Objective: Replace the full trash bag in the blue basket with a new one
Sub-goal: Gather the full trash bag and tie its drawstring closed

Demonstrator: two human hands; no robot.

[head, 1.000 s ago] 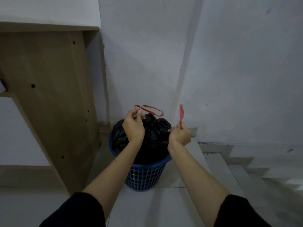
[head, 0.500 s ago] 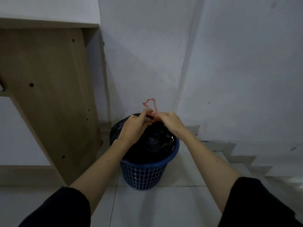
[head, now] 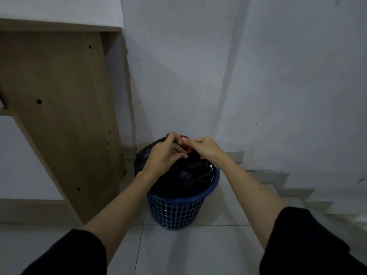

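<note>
A blue mesh basket (head: 176, 211) stands on the tiled floor in the room's corner. Inside it sits a full black trash bag (head: 190, 175), bulging above the rim. Both hands meet over the bag's top. My left hand (head: 164, 153) and my right hand (head: 204, 148) pinch the red drawstring (head: 188, 149), of which only a small piece shows between the fingers. The rest of the string is hidden by my hands.
A wooden desk side panel (head: 65, 116) stands close to the basket's left. White walls meet just behind the basket. Descending white steps (head: 297, 195) lie to the right. Pale floor tiles (head: 178, 251) stretch in front of the basket.
My hands came together above the bag, then sank lower onto its top. The red drawstring loops that stuck up are now drawn down between my fingers.
</note>
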